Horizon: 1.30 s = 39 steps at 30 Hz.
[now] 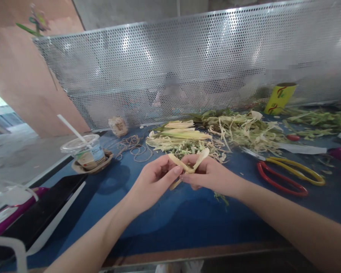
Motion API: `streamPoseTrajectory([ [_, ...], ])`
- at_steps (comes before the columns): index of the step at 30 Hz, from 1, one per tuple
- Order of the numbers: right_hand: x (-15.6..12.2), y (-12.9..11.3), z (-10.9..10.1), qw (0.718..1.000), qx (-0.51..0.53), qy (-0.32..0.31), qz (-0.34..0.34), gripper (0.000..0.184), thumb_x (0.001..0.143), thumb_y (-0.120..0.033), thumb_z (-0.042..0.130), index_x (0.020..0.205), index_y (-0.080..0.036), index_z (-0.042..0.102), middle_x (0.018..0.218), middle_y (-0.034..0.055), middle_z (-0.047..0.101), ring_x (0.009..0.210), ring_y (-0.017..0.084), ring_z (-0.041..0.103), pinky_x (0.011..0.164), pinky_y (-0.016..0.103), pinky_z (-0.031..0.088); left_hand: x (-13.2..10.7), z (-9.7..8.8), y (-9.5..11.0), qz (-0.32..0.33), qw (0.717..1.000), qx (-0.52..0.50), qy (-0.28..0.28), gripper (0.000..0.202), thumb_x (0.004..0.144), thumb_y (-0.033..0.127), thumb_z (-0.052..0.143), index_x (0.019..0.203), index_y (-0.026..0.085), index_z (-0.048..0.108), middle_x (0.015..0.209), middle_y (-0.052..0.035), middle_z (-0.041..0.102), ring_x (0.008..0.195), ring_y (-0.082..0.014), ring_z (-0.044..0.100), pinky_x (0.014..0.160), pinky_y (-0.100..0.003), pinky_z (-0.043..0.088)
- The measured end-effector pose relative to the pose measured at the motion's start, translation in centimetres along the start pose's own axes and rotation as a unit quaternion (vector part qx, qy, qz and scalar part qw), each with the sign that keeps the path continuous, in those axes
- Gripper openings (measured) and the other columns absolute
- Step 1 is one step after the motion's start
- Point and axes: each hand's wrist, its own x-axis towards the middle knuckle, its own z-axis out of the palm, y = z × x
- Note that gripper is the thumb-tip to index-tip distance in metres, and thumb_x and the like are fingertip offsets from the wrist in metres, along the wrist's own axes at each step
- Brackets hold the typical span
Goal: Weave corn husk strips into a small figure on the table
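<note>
Between my two hands, over the blue tabletop point(147, 223), is a pale yellow leaf strip point(199, 159), bent so that its ends stick up in a V. My left hand point(158, 176) pinches it from the left, thumb against the strip. From the right my right hand point(206, 172) pinches the same strip, and the fingertips of both hands meet there. Just beyond them lie green and cream plant scraps point(191, 147). Behind these is a stack of long pale yellow leaf strips point(180, 132). My fingers hide part of the held strip.
Scissors point(287, 176) with red and yellow handles lie at right, near a heap of dried leaves point(244, 129) and a yellow tube point(280, 98). Left are coiled twine point(133, 146), a plastic cup point(88, 151) with a straw, and a black flat object point(42, 216). A perforated metal screen point(173, 57) stands behind.
</note>
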Motion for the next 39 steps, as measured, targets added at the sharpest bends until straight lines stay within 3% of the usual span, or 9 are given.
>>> streamPoseTrajectory([
  [7,-0.2,-0.1,0.6,0.996,-0.091,-0.002,-0.009,0.021,0.076,-0.035,0.056,0.074,-0.017,0.046,0.057,-0.0067,0.036,0.049,0.006,0.036,0.045,0.018,0.03,-0.3,0.1,-0.2,0.08,0.99,0.098,0.067,0.031,0.084,0.038,0.042,0.063,0.017,0.05,0.059,0.0026,0.046,0.052,-0.008,0.04,0.049,-0.02,0.032],
  [12,0.0,0.5,1.0,0.998,-0.033,0.001,-0.052,0.026,0.084,-0.038,0.045,0.068,-0.017,0.045,0.058,-0.0055,0.034,0.048,0.005,0.033,0.045,0.019,0.03,-0.1,0.3,-0.5,0.052,0.992,-0.008,0.111,0.037,0.084,0.04,0.041,0.054,0.018,0.038,0.049,0.0051,0.032,0.045,-0.0077,0.031,0.044,-0.022,0.027],
  [20,0.1,0.5,0.9,0.999,0.004,0.014,-0.052,0.027,0.083,-0.037,0.046,0.066,-0.016,0.046,0.063,-0.0046,0.036,0.048,0.004,0.035,0.046,0.019,0.032,-0.1,0.4,-0.8,0.018,0.986,-0.088,0.137,0.039,0.084,0.04,0.042,0.053,0.018,0.036,0.047,0.0057,0.037,0.039,-0.0053,0.035,0.04,-0.02,0.028],
  [22,0.2,0.5,0.6,0.998,-0.029,0.034,-0.043,0.029,0.082,-0.04,0.048,0.065,-0.016,0.046,0.063,-0.0046,0.036,0.048,0.004,0.035,0.045,0.019,0.031,-0.2,0.6,-0.8,-0.014,0.99,-0.095,0.107,0.04,0.083,0.044,0.041,0.054,0.017,0.038,0.046,0.0053,0.04,0.038,-0.0054,0.035,0.038,-0.02,0.027],
  [26,0.3,0.6,0.2,0.994,-0.078,0.073,-0.02,0.024,0.076,-0.037,0.056,0.07,-0.017,0.046,0.055,-0.0064,0.039,0.048,0.006,0.039,0.045,0.018,0.031,-0.2,1.3,-1.0,-0.079,0.993,-0.065,-0.064,0.048,0.079,0.056,0.037,0.055,0.015,0.047,0.044,0.0023,0.046,0.037,-0.0059,0.036,0.038,-0.02,0.027],
  [28,0.4,0.6,0.3,0.993,-0.087,0.072,-0.014,0.023,0.075,-0.036,0.058,0.07,-0.017,0.045,0.053,-0.0069,0.04,0.047,0.006,0.039,0.043,0.017,0.03,-0.1,1.7,-1.2,-0.078,0.989,-0.048,-0.112,0.05,0.078,0.056,0.038,0.051,0.015,0.047,0.04,0.0024,0.044,0.036,-0.0058,0.035,0.039,-0.02,0.028],
  [32,0.4,0.7,0.6,0.994,-0.065,0.09,0.002,0.027,0.079,-0.039,0.051,0.066,-0.018,0.041,0.048,-0.0083,0.034,0.043,0.005,0.035,0.041,0.016,0.03,0.0,2.3,-1.7,-0.046,0.99,-0.076,-0.105,0.046,0.083,0.045,0.038,0.047,0.017,0.04,0.037,0.0051,0.037,0.037,-0.0063,0.036,0.044,-0.021,0.032],
  [39,0.5,1.0,0.0,0.995,0.091,0.038,-0.005,0.03,0.078,-0.04,0.053,0.064,-0.017,0.039,0.046,-0.0094,0.034,0.039,0.002,0.031,0.041,0.016,0.03,-0.3,2.6,-1.6,-0.049,0.975,-0.186,-0.114,0.045,0.086,0.041,0.035,0.048,0.018,0.034,0.031,0.0072,0.031,0.033,-0.0058,0.033,0.041,-0.02,0.033],
])
